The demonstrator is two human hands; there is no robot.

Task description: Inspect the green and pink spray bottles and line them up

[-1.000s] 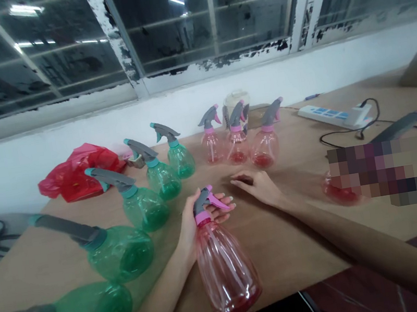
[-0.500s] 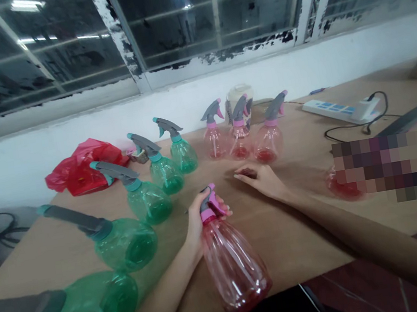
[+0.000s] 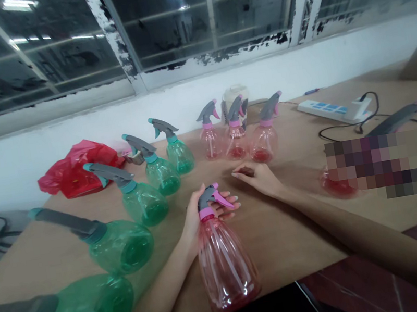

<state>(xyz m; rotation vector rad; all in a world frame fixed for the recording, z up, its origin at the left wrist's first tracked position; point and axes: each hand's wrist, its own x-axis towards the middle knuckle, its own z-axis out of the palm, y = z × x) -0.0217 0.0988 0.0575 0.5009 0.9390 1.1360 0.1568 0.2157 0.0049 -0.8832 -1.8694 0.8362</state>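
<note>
My left hand (image 3: 196, 215) grips the neck of a pink spray bottle (image 3: 225, 264) that stands at the table's near edge, its grey head and pink trigger (image 3: 215, 197) between my fingers. The fingers reach out past the trigger. My right hand (image 3: 261, 178) rests flat on the wooden table (image 3: 305, 214) just right of the bottle's head, fingers stretched out, holding nothing.
Several green spray bottles (image 3: 142, 200) line the left side, from the near corner back to the wall. Three pink ones (image 3: 235, 138) stand at the back by a white jar (image 3: 236, 96). A red bag (image 3: 76, 169), a power strip (image 3: 333, 110) with cables and another pink bottle (image 3: 335, 183) also lie here.
My left fingers closed round the trigger half a second ago and have stretched out again. The bottle and my right hand stay in place.
</note>
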